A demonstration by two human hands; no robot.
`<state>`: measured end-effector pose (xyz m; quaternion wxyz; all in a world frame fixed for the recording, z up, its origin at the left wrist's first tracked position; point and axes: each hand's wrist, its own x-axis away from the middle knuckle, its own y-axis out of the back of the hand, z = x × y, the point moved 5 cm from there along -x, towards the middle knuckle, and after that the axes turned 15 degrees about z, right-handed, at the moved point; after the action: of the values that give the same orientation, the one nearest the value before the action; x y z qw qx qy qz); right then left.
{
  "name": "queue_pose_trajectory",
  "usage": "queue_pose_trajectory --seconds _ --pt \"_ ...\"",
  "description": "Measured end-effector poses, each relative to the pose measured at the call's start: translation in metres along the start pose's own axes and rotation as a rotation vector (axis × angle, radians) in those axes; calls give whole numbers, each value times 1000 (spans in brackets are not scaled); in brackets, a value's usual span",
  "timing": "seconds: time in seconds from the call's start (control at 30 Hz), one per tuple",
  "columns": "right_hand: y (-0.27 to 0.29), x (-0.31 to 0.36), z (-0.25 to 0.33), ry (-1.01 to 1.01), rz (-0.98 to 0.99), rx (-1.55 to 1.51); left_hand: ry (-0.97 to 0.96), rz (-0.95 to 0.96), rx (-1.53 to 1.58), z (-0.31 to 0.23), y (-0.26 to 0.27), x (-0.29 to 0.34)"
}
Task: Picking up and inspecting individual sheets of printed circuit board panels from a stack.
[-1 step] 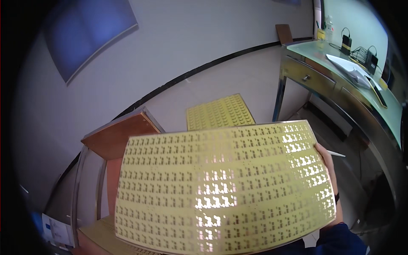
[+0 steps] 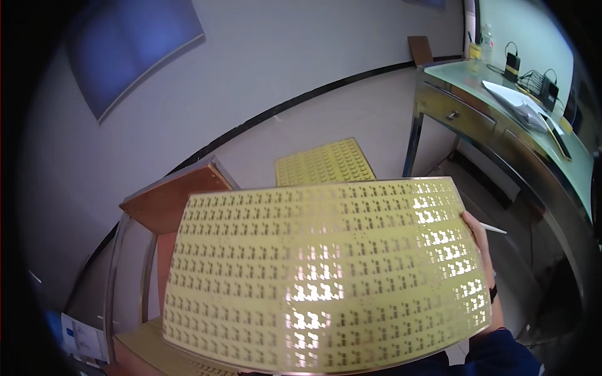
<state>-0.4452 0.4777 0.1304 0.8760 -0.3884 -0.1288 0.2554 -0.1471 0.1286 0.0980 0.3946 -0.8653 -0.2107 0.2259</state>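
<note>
A large yellow-green printed circuit board panel [image 2: 376, 263] fills the middle of the view, covered in rows of small repeating metal patterns. Bright reflections streak its centre and right side. My right hand [image 2: 478, 233] grips its right edge, the fingers partly hidden behind it. A thin white pen-like stick [image 2: 494, 228] juts out beside that hand. My left hand does not show. Beyond the top edge lies a second panel of the same kind [image 2: 326, 161], low down and partly covered by the held one. More panel material [image 2: 153, 344] shows at the lower left.
A brown-and-metal frame or rack [image 2: 169, 188] stands at left, close to the held panel. On the right, a glass-topped metal desk [image 2: 464, 78] with a drawer carries papers [image 2: 517, 103], black adapters [image 2: 512, 66] with cables, and a clear bottle [image 2: 487, 41].
The held panel has shifted slightly left and up, its face tilting a little. My right hand has moved slightly left with it.
</note>
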Motion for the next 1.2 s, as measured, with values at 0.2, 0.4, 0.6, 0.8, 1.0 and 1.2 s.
queue_pose_trajectory --seconds 0.2,0.4,0.6,0.8,1.0,1.2 --pt "28 -44 -49 45 230 -89 -172 -67 -91 50 -53 -2" --pt "-13 -54 -105 108 336 -219 208 35 -137 122 -89 24" --pt "-3 -44 -127 -47 222 -111 147 -92 -117 105 -72 19" --pt "28 -55 -99 -34 324 -52 86 -150 -202 84 -58 31" --pt "12 -49 -92 -54 302 15 14 -238 -204 75 -41 41" --pt "4 -39 -88 -35 332 107 -53 -279 -273 64 -32 43"
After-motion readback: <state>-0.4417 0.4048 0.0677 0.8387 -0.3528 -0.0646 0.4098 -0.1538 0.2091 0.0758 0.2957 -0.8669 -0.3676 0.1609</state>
